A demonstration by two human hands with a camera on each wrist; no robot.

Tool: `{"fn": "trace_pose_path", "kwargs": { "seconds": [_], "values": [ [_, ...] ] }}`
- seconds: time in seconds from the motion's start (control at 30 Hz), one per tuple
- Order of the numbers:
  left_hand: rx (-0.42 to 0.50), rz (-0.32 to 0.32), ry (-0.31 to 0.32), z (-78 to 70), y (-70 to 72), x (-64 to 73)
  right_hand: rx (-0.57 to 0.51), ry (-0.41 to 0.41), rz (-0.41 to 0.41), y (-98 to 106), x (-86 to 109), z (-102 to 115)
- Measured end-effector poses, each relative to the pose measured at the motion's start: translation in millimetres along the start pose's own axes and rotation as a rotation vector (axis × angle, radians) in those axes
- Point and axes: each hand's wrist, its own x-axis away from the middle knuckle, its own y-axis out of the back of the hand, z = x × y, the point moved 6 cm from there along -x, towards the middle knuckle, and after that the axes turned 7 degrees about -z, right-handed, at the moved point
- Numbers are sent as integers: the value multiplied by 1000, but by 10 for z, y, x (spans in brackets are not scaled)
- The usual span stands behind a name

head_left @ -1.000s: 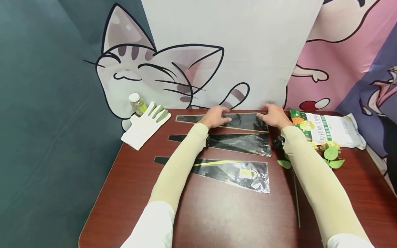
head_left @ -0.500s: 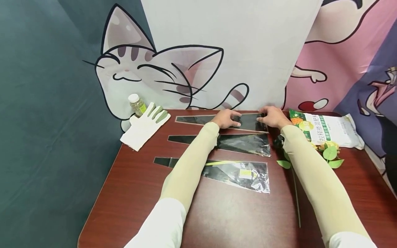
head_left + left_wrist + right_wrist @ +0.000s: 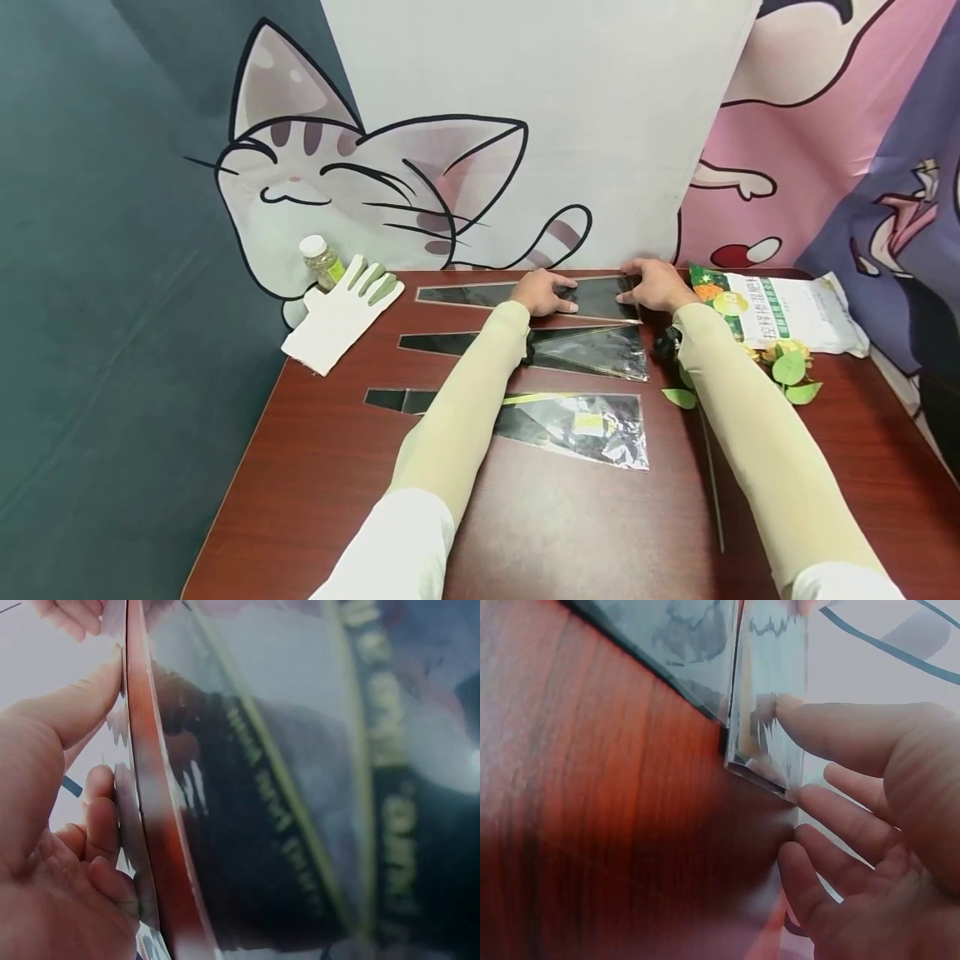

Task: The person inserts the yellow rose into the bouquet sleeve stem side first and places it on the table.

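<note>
Three tapered flower sleeves of clear and black plastic lie flat in rows, wide ends to the right. My left hand [image 3: 542,293] rests on the middle of the farthest sleeve [image 3: 603,298], thumb and fingers spread. At that sleeve's wide end is my right hand [image 3: 654,285]; in the right wrist view its thumb [image 3: 847,735] touches the plastic and its other fingers are loosely bent near the corner. The middle sleeve [image 3: 592,348] runs below both hands and fills much of the left wrist view. Nearest to me is the sleeve with a yellow label [image 3: 588,423].
A white glove [image 3: 330,329] and a lidded jar [image 3: 322,260] are at the back left. To the right lie a printed white bag [image 3: 795,312] and yellow artificial flowers with green leaves [image 3: 789,367], partly behind my right forearm. A cloth backdrop rises behind the table [image 3: 570,533].
My left hand has slid to the right along the farthest sleeve, toward the right hand. The right hand stays at the wide end. The head view has shifted slightly.
</note>
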Motion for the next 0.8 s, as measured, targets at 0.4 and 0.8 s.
{"fn": "trace_pose_path", "kwargs": {
  "seconds": [0.4,0.8],
  "values": [
    [41,0,39,63,-20,-2,-120,-18,-34,7,-4,-35],
    [34,-9,34,63,-25,-25,-469,-178,54,11,48,-39]
  ]
}}
